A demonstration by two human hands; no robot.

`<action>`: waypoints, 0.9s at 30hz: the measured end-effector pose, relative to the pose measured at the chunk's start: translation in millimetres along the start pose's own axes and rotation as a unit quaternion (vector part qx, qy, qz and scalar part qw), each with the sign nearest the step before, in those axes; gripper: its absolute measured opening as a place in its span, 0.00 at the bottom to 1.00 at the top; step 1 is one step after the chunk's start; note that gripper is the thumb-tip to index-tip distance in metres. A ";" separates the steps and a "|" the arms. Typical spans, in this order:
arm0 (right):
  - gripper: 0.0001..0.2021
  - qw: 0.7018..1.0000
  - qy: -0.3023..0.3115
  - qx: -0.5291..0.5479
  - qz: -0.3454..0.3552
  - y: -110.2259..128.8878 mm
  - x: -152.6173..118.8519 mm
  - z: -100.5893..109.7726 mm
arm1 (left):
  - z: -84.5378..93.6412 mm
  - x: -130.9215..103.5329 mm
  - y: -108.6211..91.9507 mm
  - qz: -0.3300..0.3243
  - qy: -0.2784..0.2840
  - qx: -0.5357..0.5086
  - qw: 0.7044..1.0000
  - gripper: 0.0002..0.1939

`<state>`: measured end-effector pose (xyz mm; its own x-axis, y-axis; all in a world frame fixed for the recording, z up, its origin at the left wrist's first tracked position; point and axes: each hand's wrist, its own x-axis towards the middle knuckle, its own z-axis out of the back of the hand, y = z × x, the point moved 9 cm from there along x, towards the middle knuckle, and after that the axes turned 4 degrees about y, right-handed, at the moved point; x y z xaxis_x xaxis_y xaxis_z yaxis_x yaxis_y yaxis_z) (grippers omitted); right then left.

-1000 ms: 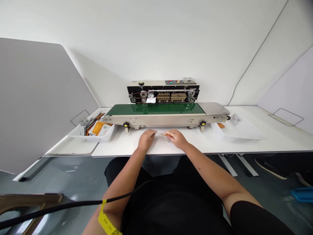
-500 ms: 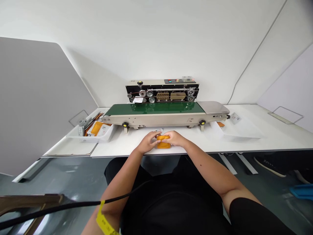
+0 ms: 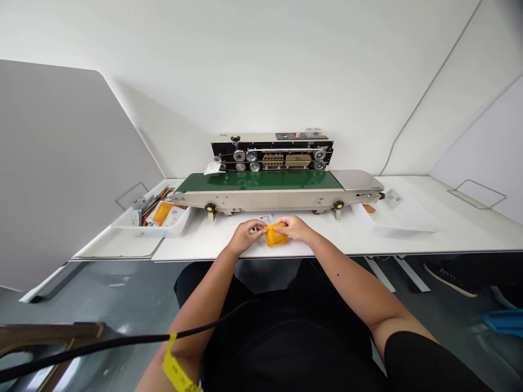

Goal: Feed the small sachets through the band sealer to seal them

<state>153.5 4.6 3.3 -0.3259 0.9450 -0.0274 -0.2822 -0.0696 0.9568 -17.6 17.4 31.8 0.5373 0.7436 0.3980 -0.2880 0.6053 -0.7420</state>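
An orange pouch [image 3: 277,236] is held between my two hands, just above the front of the white table. My left hand [image 3: 247,235] pinches its upper left corner with thumb and fingers. On the other side, my right hand [image 3: 297,228] grips the upper right part, thumb on the near face. A white printed packet [image 3: 267,219] lies on the table just behind the pouch, partly covered. Beyond it stands a band sealing machine [image 3: 272,155] with a green conveyor belt [image 3: 261,181]. A small white packet [image 3: 212,168] sticks out at the machine's left end.
A white bin [image 3: 180,226] with several orange and silver packets stands at the left. Under the conveyor's right end is a translucent bin [image 3: 402,226] with a few packets. A black cable [image 3: 122,342] with a yellow tag crosses my left arm.
The orange pouch has tilted and shifted slightly right, and my left fingers have slid to its corner. The small white packet on the sealing machine has travelled left.
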 end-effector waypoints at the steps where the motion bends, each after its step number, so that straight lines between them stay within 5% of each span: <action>1: 0.19 1.000 0.003 -0.005 0.001 0.0 -0.4 -1.1 | -0.8 0.1 0.9 0.003 0.005 -0.002 1.000 0.12; 7: 0.19 0.999 0.016 -0.030 0.007 0.4 -0.3 -0.8 | -2.7 0.8 3.0 0.001 0.015 0.000 1.000 0.11; 10: 0.18 0.999 0.012 -0.033 0.022 15.4 0.6 20.8 | -1.9 0.7 0.4 -0.012 0.010 -0.010 1.000 0.12; 12: 0.18 0.998 -0.043 -0.019 0.048 35.5 0.9 56.8 | 0.0 0.3 -1.2 -0.016 -0.001 -0.017 1.000 0.13; 15: 0.18 0.972 -0.203 0.040 0.113 71.7 -4.6 139.0 | 1.8 0.0 -2.2 -0.012 -0.012 -0.015 1.000 0.13; 20: 0.09 0.828 -0.489 0.182 0.203 89.9 -35.3 276.4 | 2.2 0.2 -1.0 -0.007 -0.016 -0.014 1.000 0.13; 23: 0.04 0.772 -0.571 0.222 0.170 68.9 -44.0 317.6 | 2.4 0.4 0.2 -0.009 -0.018 -0.024 1.000 0.13; 27: 0.08 0.757 -0.606 0.235 0.069 33.1 -41.8 326.2 | 3.1 -0.1 -1.3 -0.009 -0.021 -0.020 1.000 0.13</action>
<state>452.1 66.9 130.5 0.8247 0.5573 0.0963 0.1229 -0.3429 0.9313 -19.8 17.5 34.4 0.5073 0.7450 0.4331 -0.2460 0.6069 -0.7558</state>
